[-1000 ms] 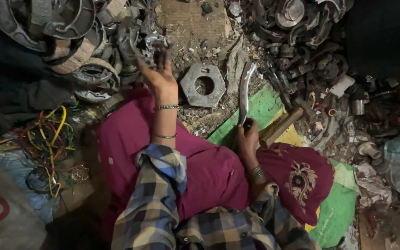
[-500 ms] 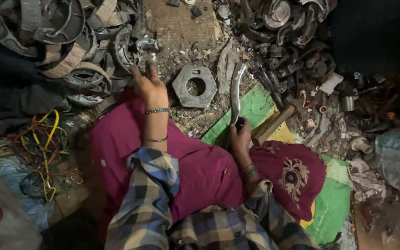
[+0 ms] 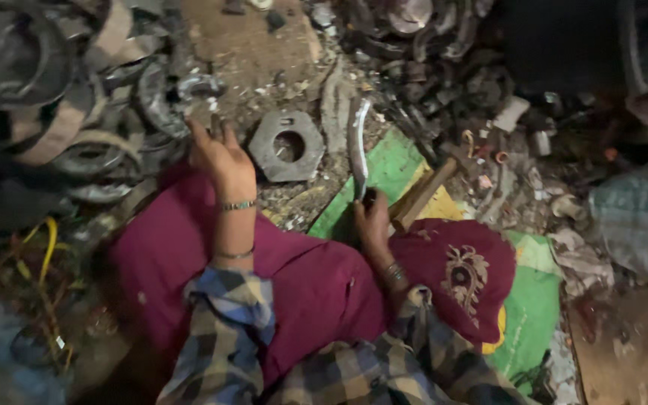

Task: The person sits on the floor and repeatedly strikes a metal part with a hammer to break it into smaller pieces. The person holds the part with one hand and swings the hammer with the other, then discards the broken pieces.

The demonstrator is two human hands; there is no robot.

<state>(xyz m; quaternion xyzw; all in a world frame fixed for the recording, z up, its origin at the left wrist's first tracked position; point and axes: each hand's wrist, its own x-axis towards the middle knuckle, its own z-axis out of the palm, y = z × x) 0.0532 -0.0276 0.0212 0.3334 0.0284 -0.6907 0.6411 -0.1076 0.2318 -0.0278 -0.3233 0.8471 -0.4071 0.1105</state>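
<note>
A curved grey metal strip is held upright in the closed right hand, while the left hand is spread open toward piled dark metal rings

Left hand outstretched, fingers spread; right hand grip closed.

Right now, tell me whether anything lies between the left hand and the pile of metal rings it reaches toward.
Nothing visible does. The left hand hangs open, fingers spread, just short of the pile of metal rings at upper left, with only bare ground between. The hexagonal metal plate lies to its right, off that line. The right hand holds a curved metal strip.
</note>
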